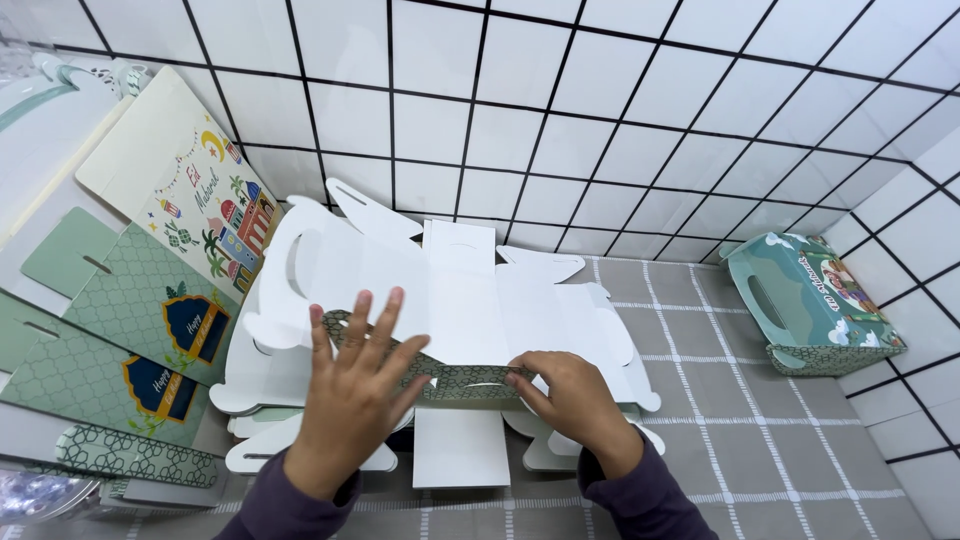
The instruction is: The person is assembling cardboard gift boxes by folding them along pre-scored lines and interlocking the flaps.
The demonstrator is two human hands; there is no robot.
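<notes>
Left hand [352, 395]: fingers spread flat, palm down, pressing the left end of a green patterned cardboard strip [440, 375]. Right hand [572, 398]: fingers curled, pinching the strip's right end. Both wrists come in from the bottom edge, in dark sleeves. Strip's long axis runs left-right, lying flat across an unfolded white box blank [450, 300] on the grey checked mat [760, 430]. Folded green box [810, 305] stands well apart at right; can't tell its contents.

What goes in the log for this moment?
left hand: flat on patterned strip | right hand: pinching strip end | under: white box sheet
</notes>
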